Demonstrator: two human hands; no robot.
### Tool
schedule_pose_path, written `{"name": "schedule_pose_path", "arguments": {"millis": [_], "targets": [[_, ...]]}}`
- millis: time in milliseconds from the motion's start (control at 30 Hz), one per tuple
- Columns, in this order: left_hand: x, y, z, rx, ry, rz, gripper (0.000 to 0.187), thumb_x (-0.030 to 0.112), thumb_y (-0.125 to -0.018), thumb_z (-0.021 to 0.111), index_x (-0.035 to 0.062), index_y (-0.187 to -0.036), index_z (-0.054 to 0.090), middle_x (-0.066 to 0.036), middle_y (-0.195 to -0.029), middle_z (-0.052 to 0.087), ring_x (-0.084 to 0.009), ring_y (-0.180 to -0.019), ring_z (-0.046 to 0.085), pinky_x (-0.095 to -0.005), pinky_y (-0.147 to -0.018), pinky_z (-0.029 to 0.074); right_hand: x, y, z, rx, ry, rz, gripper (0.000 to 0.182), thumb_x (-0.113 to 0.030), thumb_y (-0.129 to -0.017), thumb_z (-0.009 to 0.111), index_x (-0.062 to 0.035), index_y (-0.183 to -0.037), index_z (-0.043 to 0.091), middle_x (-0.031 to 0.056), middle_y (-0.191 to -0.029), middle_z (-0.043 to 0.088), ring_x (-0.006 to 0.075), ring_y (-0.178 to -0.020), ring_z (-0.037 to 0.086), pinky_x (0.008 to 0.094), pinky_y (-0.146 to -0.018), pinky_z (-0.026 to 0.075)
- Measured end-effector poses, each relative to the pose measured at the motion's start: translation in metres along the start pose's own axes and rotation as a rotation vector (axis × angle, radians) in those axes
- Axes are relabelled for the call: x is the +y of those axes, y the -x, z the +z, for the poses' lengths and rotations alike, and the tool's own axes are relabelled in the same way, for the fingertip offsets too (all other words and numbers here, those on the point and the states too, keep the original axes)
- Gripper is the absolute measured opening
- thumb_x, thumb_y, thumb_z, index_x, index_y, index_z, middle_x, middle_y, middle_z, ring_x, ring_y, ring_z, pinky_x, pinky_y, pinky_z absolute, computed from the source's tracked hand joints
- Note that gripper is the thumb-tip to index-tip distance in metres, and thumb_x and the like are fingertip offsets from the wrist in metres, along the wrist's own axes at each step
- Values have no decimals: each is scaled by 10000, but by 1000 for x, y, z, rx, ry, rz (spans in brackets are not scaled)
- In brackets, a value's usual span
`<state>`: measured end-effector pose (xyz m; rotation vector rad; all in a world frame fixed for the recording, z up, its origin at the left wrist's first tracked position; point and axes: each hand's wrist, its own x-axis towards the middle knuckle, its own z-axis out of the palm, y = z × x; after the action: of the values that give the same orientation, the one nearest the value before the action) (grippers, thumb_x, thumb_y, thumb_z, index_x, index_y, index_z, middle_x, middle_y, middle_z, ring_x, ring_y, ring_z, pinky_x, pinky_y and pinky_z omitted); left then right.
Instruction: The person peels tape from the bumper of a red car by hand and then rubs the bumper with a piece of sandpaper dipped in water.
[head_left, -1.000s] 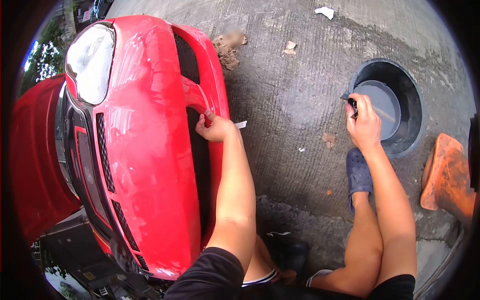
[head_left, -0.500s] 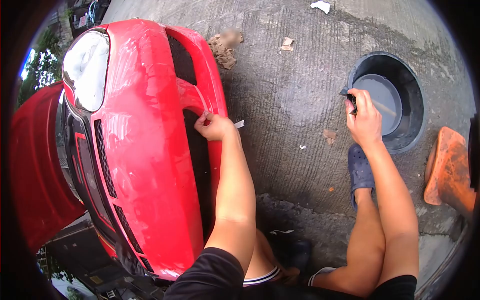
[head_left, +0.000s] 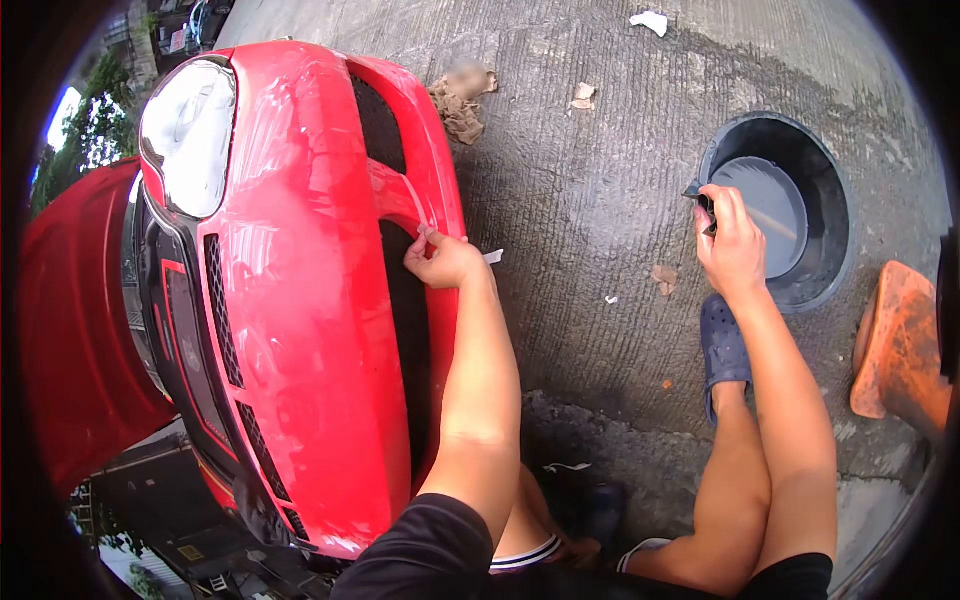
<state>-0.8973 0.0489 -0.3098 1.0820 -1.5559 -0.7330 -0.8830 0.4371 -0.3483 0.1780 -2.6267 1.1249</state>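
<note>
My left hand (head_left: 445, 262) is at the lower opening of a red car bumper (head_left: 310, 270), its fingertips pinched together at the edge of the red trim. Whatever lies between those fingertips is too small to make out. My right hand (head_left: 732, 240) grips a small dark piece (head_left: 706, 205) beside the near rim of a black tub (head_left: 840, 250). Greyish water (head_left: 765, 205) lies in the tub.
An orange plastic object (head_left: 890, 340) stands at the right. Crumpled brown paper (head_left: 458, 108) and small scraps lie on the rough concrete (head_left: 590, 190). My foot in a dark blue clog (head_left: 722, 340) is below the tub. A raised red hood (head_left: 75, 320) is far left.
The whole view has shifted slightly, with the car and tub now a little further right and down. Both hands hold nearly the same places and grips.
</note>
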Motion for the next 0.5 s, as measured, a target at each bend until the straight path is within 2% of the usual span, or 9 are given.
{"name": "schedule_pose_path", "arguments": {"millis": [133, 233, 333, 367, 467, 500], "targets": [[14, 0, -5, -48, 5, -113, 256, 69, -992, 755, -10, -1225, 684, -128, -1208, 720, -261, -919, 731, -356, -537, 598, -2, -1, -3, -12, -11, 17, 297, -139, -983, 730, -139, -1258, 618, 83, -1171, 684, 375, -1007, 737, 511, -798, 601], [10, -2, -4, -12, 80, -76, 285, 62, -993, 743, -3, -1265, 689, -119, -1173, 731, -254, -965, 728, -365, -585, 608, -2, 0, -3, -13, -8, 19, 293, -139, -983, 731, -135, -1255, 620, 80, -1169, 685, 373, -1005, 738, 507, -796, 604], [16, -6, -3, -9, 56, 3, 236, 69, -1002, 720, 14, -1230, 700, -104, -1205, 731, -241, -950, 727, -351, -527, 589, -2, 0, -3, -12, -22, 20, 288, -133, -983, 730, -129, -1250, 622, 80, -1172, 685, 373, -1002, 739, 503, -793, 605], [18, -1, -3, -4, 59, -17, 208, 62, -994, 723, -5, -1190, 707, -123, -1147, 747, -251, -946, 729, -377, -656, 612, -2, 0, -4, -7, -23, 17, 288, -130, -982, 730, -127, -1249, 623, 80, -1174, 685, 373, -1002, 739, 502, -791, 604], [-9, -18, 3, -9, -28, 94, 224, 9, -970, 704, -36, -1190, 695, -143, -1090, 746, -262, -977, 727, -389, -874, 595, -3, -1, -5, -2, -29, 10, 290, -123, -978, 731, -123, -1247, 623, 81, -1178, 685, 372, -1003, 739, 501, -788, 604], [-11, -20, 2, -27, -59, 115, 216, 13, -971, 707, -39, -1180, 695, -146, -1083, 747, -264, -973, 727, -393, -872, 594, -2, -1, -4, -3, -30, 9, 293, -122, -977, 732, -122, -1249, 622, 81, -1179, 685, 372, -1004, 739, 501, -788, 604]]}}
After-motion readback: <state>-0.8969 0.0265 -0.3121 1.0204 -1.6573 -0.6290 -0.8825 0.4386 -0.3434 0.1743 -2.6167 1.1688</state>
